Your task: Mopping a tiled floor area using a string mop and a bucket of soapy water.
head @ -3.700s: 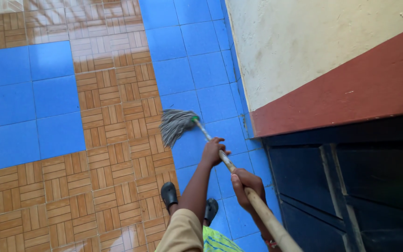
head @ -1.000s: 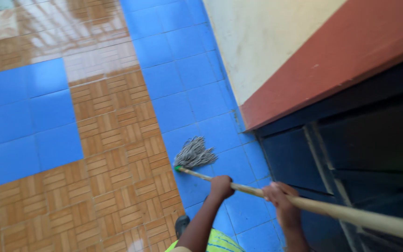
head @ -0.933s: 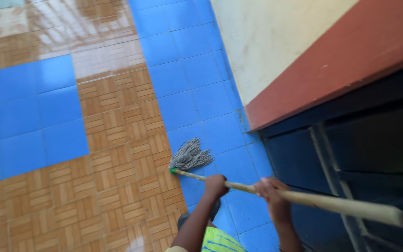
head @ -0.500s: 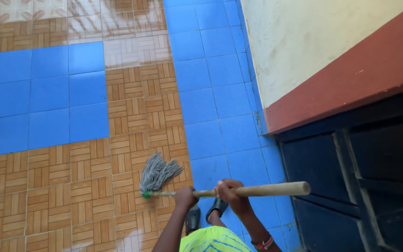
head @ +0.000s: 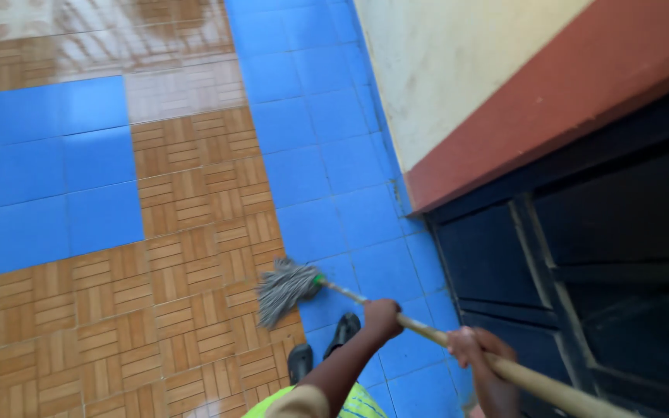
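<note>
I grip a mop's long wooden handle [head: 427,334] with both hands. My left hand [head: 382,317] is closed around it lower down, nearer the head. My right hand [head: 480,354] is closed around it higher up, toward the bottom right. The grey string mop head [head: 284,286], fixed by a green collar, lies on the floor where the blue tiles [head: 311,166] meet the brown parquet-pattern tiles [head: 195,255]. My dark sandals [head: 323,348] stand just behind the mop head.
A cream wall with a red-brown base band [head: 536,108] runs along the right. Below it stands a dark blue panelled door [head: 551,263]. More blue tiles [head: 48,178] lie to the left, and the far floor [head: 79,39] shines with glare.
The mop head swung from the brown tiles at the left back toward the blue tiles. The handle, level half a second ago, now slopes down to the bottom right. The view shifted right.
</note>
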